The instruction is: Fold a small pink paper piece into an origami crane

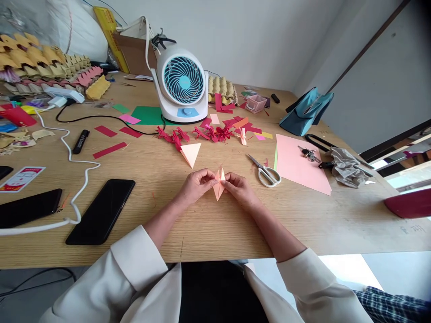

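A small folded piece of peach paper [218, 190] is held upright between my two hands, its pointed end down and two narrow points up. My left hand [198, 186] pinches its left side between thumb and fingers. On the right side, my right hand [241, 188] grips it the same way. A peach paper triangle [191, 154] lies just beyond my left hand. Scissors with white handles [268, 175] rest to the right of my right hand, blades pointing away. Farther back lie several red folded paper pieces [215, 133] and one small peach folded piece [243, 137].
A white fan [185, 85] stands at the back. Pink paper sheets [299, 163] with keys [309, 154] lie right, near a teal bag [306, 111]. Left are a black phone [101, 211], a white cable [82, 188], a marker [81, 141] and egg trays [43, 67].
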`<state>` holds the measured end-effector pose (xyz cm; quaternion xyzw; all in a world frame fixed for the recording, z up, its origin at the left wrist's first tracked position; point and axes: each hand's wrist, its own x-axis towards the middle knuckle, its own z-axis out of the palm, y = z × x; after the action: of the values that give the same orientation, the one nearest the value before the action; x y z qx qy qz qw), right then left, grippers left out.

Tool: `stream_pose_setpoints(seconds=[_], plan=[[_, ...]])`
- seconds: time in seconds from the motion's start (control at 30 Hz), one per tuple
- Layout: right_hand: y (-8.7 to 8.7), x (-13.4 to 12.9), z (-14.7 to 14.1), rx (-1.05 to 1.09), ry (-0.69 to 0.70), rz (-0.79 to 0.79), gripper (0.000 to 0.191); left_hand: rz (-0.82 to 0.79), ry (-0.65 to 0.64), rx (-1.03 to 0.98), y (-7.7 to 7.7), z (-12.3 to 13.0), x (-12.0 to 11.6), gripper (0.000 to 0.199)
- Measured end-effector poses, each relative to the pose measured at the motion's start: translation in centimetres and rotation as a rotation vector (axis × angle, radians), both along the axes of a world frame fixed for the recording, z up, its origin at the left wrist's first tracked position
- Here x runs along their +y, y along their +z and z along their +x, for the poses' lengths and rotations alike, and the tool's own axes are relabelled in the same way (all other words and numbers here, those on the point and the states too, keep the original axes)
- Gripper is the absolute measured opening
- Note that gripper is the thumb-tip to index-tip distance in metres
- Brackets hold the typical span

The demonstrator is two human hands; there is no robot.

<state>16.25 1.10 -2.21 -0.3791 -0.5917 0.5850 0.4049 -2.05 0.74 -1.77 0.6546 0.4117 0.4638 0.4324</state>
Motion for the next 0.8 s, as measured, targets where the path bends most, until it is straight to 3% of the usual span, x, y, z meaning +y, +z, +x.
stream_pose_setpoints(seconds=[0.23,0.4,0.53,0.8], plan=[[0.0,0.0,-0.2,-0.027,0.003,0.000,0.042,-0.047,-0.025,-0.058,-0.6,0.2,0.0,0.019],[0.0,-0.1,-0.1,-0.032,-0.012,0.007,0.040,-0.046,-0.002,0.037,-0.7,0.0,0.0,0.020],[0.1,-0.2,-0.1,-0.029,-0.016,0.000,0.040,0.019,0.045,0.152,-0.3,0.2,-0.2,0.024],[0.3,-0.5,-0.4,-0.031,-0.010,-0.025,0.043,0.034,0.146,0.161,0.1,0.9,-1.1,0.030]])
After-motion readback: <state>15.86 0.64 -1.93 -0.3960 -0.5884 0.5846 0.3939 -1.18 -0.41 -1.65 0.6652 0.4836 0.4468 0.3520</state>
